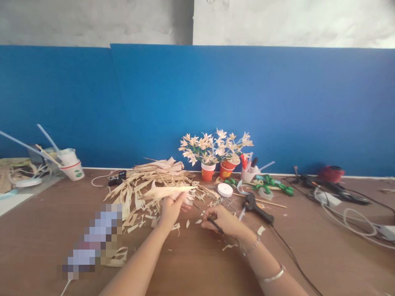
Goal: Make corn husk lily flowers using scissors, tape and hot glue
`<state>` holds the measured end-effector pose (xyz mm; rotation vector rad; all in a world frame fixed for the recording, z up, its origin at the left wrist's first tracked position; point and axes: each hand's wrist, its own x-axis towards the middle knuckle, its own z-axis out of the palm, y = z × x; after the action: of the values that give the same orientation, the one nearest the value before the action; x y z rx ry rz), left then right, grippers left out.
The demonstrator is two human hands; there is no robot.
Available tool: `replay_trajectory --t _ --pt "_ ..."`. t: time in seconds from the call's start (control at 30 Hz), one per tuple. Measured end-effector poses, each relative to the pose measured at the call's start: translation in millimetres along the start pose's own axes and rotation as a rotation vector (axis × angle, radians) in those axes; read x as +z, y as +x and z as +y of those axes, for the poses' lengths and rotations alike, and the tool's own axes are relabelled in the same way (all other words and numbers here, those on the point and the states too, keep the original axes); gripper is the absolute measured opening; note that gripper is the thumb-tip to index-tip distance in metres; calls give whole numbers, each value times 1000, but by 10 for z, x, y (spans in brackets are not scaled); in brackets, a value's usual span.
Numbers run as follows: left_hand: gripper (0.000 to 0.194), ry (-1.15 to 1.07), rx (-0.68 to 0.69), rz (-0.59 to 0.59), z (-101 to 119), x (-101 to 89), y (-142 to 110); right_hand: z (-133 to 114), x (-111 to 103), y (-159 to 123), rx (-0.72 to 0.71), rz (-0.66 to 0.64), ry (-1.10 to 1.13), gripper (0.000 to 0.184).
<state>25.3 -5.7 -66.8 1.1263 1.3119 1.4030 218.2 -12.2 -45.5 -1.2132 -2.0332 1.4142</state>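
My left hand (173, 209) pinches a pale, pointed corn husk (168, 191) between thumb and fingers, holding it above the table. Close by on the right, my right hand (217, 220) grips scissors (212, 224) with black handles; their thin blades point up toward the left hand, apart from the husk as far as I can see. A heap of dried husks (138, 176) lies behind and left of the left hand. Small husk scraps (187, 224) are scattered between and around both hands.
Behind the hands, husk flowers (216, 144) stand in paper cups (207, 172). A white tape roll (225, 190), a black glue gun (257, 209) with a trailing cord, and green tape (268, 181) lie to the right. A blue partition (247, 90) backs the table; cables (342, 220) lie far right.
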Motion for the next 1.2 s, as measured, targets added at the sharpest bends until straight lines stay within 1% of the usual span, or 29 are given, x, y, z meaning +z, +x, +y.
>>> replay_trajectory --t 0.1,0.27,0.43,0.57,0.77,0.93,1.03,1.2 --pt "31 -13 -7 16 -10 14 -5 35 9 12 -4 -2 6 37" --pt "34 -6 -7 18 -10 30 -16 47 40 17 33 16 52 37" --pt "36 -36 -17 44 -17 47 -16 31 50 18 19 22 1 37" --pt "37 -58 -36 57 -15 59 -14 80 53 31 19 18 10 37" --pt "35 -98 -51 54 -17 72 -6 113 88 30 112 41 62 36" --pt "33 -125 -66 51 -25 81 -9 47 103 13 119 48 68 35" --pt "31 -119 -71 39 -32 76 -4 31 82 1 130 21 65 34" --pt "27 -69 -75 6 -39 21 32 69 -34 -36 123 -89 109 33"
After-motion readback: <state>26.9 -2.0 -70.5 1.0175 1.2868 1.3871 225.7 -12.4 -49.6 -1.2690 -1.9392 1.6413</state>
